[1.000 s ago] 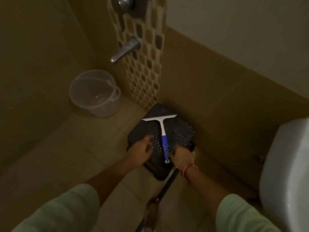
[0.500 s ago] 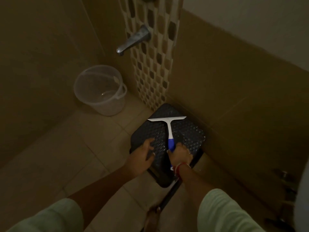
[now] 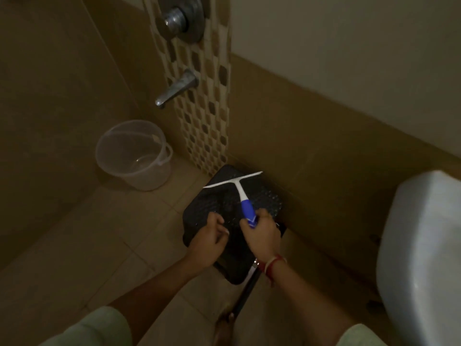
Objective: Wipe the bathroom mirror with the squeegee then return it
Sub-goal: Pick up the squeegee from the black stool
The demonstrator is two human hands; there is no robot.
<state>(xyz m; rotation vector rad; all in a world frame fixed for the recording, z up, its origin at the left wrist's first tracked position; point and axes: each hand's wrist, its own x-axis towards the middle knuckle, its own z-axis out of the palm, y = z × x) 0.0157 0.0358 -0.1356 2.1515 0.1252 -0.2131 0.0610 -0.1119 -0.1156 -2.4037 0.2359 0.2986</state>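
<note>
A squeegee (image 3: 240,188) with a white blade and a blue handle is over a black plastic stool (image 3: 212,208) on the tiled floor by the wall. My right hand (image 3: 262,233) grips the blue handle at its lower end, blade pointing away from me. My left hand (image 3: 207,240) hovers over the stool's left front part with fingers loosely curled and holds nothing. No mirror is in view.
A clear plastic bucket (image 3: 133,156) stands on the floor at the left under a metal tap (image 3: 174,89) and a valve knob (image 3: 178,17). A white toilet (image 3: 421,258) fills the right side. A dark stick (image 3: 245,293) leans near the stool's front.
My right hand has closed round the squeegee's blue handle, which lay free on the stool one second ago. The squeegee has tilted slightly. The camera has shifted upward.
</note>
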